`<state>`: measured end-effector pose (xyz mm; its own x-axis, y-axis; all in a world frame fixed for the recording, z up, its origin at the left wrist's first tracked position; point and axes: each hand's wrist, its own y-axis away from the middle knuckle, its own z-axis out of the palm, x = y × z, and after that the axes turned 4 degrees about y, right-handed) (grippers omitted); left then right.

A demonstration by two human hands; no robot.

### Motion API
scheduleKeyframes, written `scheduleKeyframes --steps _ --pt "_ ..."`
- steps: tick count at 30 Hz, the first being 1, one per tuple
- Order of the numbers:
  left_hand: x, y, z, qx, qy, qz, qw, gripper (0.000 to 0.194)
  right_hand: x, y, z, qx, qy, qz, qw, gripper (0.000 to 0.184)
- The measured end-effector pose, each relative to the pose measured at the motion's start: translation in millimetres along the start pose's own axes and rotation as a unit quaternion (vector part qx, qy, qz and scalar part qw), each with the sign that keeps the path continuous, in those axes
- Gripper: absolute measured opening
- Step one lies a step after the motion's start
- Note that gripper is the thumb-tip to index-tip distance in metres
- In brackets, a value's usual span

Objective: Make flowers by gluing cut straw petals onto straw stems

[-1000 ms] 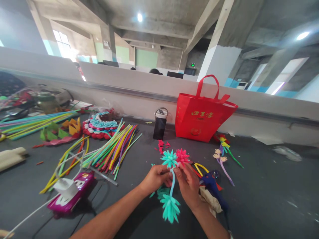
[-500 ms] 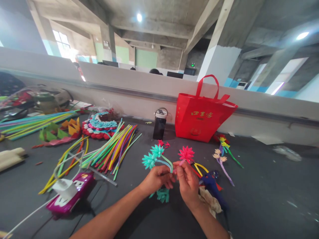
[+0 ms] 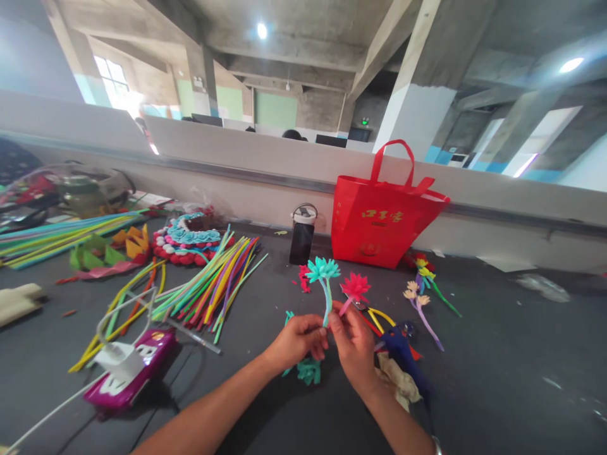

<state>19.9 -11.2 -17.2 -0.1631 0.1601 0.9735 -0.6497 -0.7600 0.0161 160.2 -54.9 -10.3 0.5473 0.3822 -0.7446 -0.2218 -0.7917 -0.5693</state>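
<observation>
My left hand and my right hand meet in front of me over the dark table. The left fingers pinch the stems of the teal pipe-cleaner flowers, which stand upright. The right fingers pinch the short stem of a red pipe-cleaner flower, tilted to the right. Another teal flower piece lies on the table under my hands.
A fan of coloured pipe cleaners lies at left, with a purple tool nearer me. A black bottle and a red tote bag stand by the back wall. Finished flowers and dark blue stems lie at right.
The teal flowers swung up from hanging below my hands to standing upright in the left hand. The red flower moved apart from them, held by the right hand.
</observation>
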Motion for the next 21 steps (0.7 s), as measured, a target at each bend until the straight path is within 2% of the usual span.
scheduleKeyframes --steps 8,14,21 --pt "-0.2 0.3 -0.3 -0.001 -0.016 0.008 1.000 0.041 2.2 1.1 1.6 0.020 0.015 0.008 1.000 0.020" --pt "-1.2 0.7 -0.8 -0.006 -0.035 0.021 0.999 0.040 1.2 1.3 1.8 0.008 -0.012 0.009 1.000 0.017" --pt "-2.0 0.0 -0.7 -0.003 -0.032 0.033 0.999 0.037 3.7 3.0 3.1 0.012 -0.047 0.051 0.998 0.016"
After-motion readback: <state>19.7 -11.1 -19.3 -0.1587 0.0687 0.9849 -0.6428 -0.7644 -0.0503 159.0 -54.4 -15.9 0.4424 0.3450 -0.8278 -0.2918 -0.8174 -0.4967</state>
